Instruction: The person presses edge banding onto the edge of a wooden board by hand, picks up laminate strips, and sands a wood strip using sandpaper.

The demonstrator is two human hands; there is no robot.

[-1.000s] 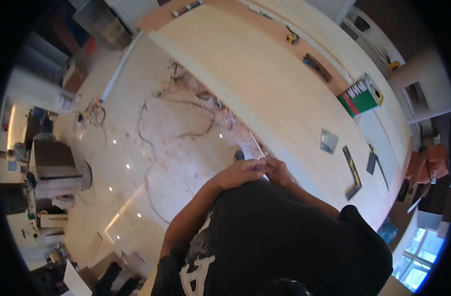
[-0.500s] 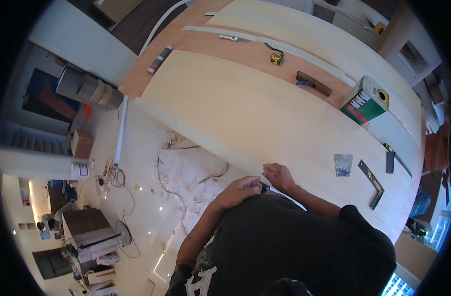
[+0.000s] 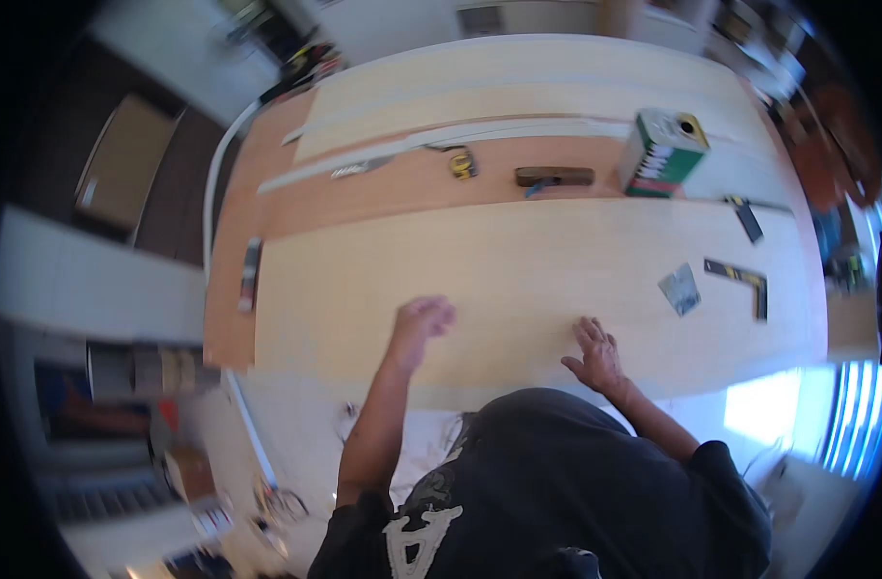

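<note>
A pale wooden panel [image 3: 489,280] lies before me on the workbench. My left hand [image 3: 424,323] is over its left-middle part, blurred by motion; the fingers look bent, and I cannot make out anything in them. Near the panel's front edge, my right hand [image 3: 597,357] rests with fingers spread and nothing held. To the right of that hand lie a metal scraper blade [image 3: 680,289] and a black-and-yellow try square [image 3: 745,280].
Along the panel's far side are a utility knife [image 3: 361,166], a tape measure [image 3: 462,164], a wooden hand plane [image 3: 555,177] and a green-and-white metal can [image 3: 665,154]. A sealant tube [image 3: 251,275] lies at left. Another square [image 3: 747,218] is at right.
My view has turned toward the bench. My hands, close together at the panel's near edge before, are now apart: the left out over the panel, the right laid on it.
</note>
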